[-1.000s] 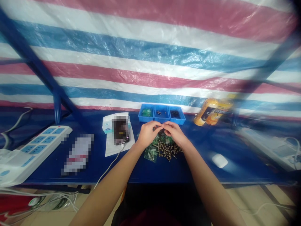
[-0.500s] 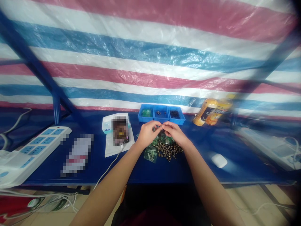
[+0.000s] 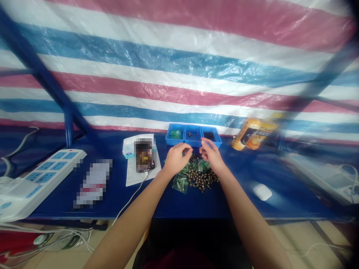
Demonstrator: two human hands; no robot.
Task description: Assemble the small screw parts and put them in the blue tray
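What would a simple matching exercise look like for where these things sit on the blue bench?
Things:
1. Blue divided tray
2. Power strip
3. Pile of brass-coloured screws
4. Phone

Places:
A. Left end of the bench
B. On a white sheet of paper
C. Back edge of the bench
D. Beside the left hand and right hand

Right pairs: 1-C, 2-A, 3-D, 4-B

Left hand (image 3: 176, 160) and right hand (image 3: 212, 155) now apart

one head-worn cam only, facing forward and tilted down, close over the blue tabletop (image 3: 179, 205), left hand (image 3: 176, 159) and right hand (image 3: 212, 155) centre frame, striped tarp (image 3: 179, 74) filling the top.
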